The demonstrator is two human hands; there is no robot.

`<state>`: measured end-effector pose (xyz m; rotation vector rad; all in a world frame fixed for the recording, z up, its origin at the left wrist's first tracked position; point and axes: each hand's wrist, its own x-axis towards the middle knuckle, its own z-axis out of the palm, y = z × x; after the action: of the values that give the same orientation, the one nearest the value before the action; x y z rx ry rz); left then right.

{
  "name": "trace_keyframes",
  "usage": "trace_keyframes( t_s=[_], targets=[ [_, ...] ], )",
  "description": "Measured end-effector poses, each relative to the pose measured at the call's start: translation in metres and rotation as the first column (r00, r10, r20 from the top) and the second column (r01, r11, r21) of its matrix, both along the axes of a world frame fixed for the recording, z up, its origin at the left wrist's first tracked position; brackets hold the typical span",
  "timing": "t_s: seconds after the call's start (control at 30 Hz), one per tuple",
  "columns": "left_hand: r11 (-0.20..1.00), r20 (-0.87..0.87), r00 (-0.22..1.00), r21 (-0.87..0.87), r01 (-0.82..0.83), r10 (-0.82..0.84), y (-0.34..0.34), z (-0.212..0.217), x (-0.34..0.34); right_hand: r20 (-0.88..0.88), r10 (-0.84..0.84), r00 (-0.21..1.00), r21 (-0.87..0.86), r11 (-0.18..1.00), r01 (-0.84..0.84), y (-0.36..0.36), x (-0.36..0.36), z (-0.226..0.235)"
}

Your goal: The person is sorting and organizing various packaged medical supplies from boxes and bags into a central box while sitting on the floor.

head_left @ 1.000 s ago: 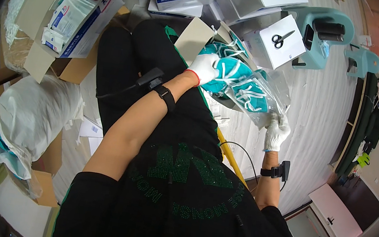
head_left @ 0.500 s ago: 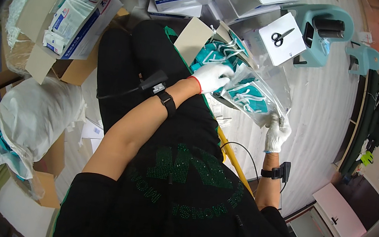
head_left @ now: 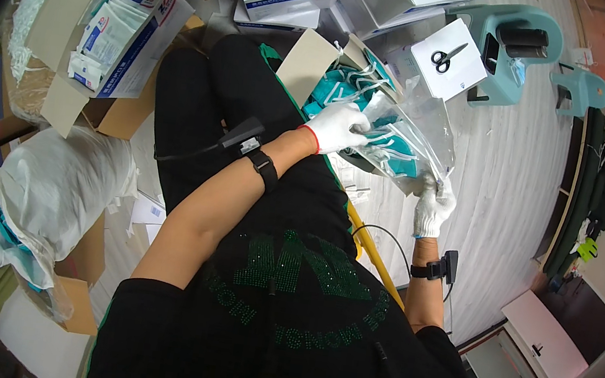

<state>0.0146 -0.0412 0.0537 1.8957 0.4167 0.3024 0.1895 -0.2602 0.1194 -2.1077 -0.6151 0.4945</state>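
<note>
A clear plastic bag (head_left: 435, 126) holds teal face masks (head_left: 397, 156) with white straps, and is tilted down toward my right. My right hand (head_left: 435, 208), in a white knitted glove, grips the bag's lower right corner. At the bag's left end, my left hand (head_left: 338, 127), also white-gloved, has its fingers curled in by the masks and straps; what lies between the fingertips is hidden. Just beyond that hand, an open cardboard box (head_left: 309, 66) holds more teal masks (head_left: 336, 89) in a loose heap.
Black scissors (head_left: 447, 58) lie on a white box (head_left: 461, 76) at the far right. Teal plastic stools (head_left: 522, 26) stand beyond. An open carton (head_left: 140, 50) of wrapped packets is at left, above a white sack (head_left: 59, 186). A yellow bar (head_left: 377, 265) runs beside my lap.
My right hand has shifted slightly left and down with the bag's corner. The bag has moved left over the left fingers, which have curled further in.
</note>
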Motion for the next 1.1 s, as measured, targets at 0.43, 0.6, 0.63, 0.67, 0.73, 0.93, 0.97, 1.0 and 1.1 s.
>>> trace_keyframes(
  t_s=[0.43, 0.6, 0.63, 0.67, 0.73, 0.93, 0.97, 1.0, 1.1],
  targets=[
    [0.920, -0.372, 0.841, 0.153, -0.361, 0.392, 0.007, -0.013, 0.001, 0.165, -0.037, 0.986, -0.028, 0.999, 0.042, -0.038, 0.024, 0.011],
    [0.918, -0.577, 0.719, 0.311, -0.247, 0.389, 0.005, -0.016, 0.008, 0.202, 0.130, 0.971, -0.113, 0.988, -0.109, -0.043, 0.026, 0.028],
    [0.918, -0.578, 0.718, 0.309, -0.247, 0.388, 0.005, -0.013, 0.010, 0.175, 0.149, 0.973, -0.100, 0.986, -0.132, -0.043, 0.026, 0.028],
    [0.899, -0.389, 0.818, 0.295, -0.324, 0.423, 0.005, -0.009, 0.011, 0.173, 0.150, 0.973, -0.101, 0.986, -0.134, -0.043, 0.025, 0.028],
    [0.837, -0.051, 0.862, 0.276, -0.473, 0.504, 0.009, -0.010, 0.011, 0.108, 0.097, 0.989, -0.031, 0.995, -0.094, -0.032, 0.016, 0.032],
    [0.733, 0.117, 0.857, 0.470, -0.493, 0.501, 0.021, 0.009, 0.004, 0.272, 0.240, 0.932, -0.170, 0.965, -0.199, -0.030, 0.023, 0.026],
    [0.717, 0.173, 0.868, 0.501, -0.484, 0.465, 0.021, 0.015, 0.004, 0.272, 0.239, 0.932, -0.172, 0.965, -0.197, -0.031, 0.024, 0.025],
    [0.717, 0.170, 0.868, 0.502, -0.483, 0.466, 0.020, 0.020, 0.003, 0.278, 0.243, 0.929, -0.154, 0.966, -0.207, -0.024, 0.019, 0.030],
    [0.812, 0.254, 0.931, 0.464, -0.354, 0.261, 0.007, 0.032, 0.008, 0.262, 0.228, 0.938, -0.112, 0.972, -0.205, -0.019, 0.014, 0.032]
  ],
)
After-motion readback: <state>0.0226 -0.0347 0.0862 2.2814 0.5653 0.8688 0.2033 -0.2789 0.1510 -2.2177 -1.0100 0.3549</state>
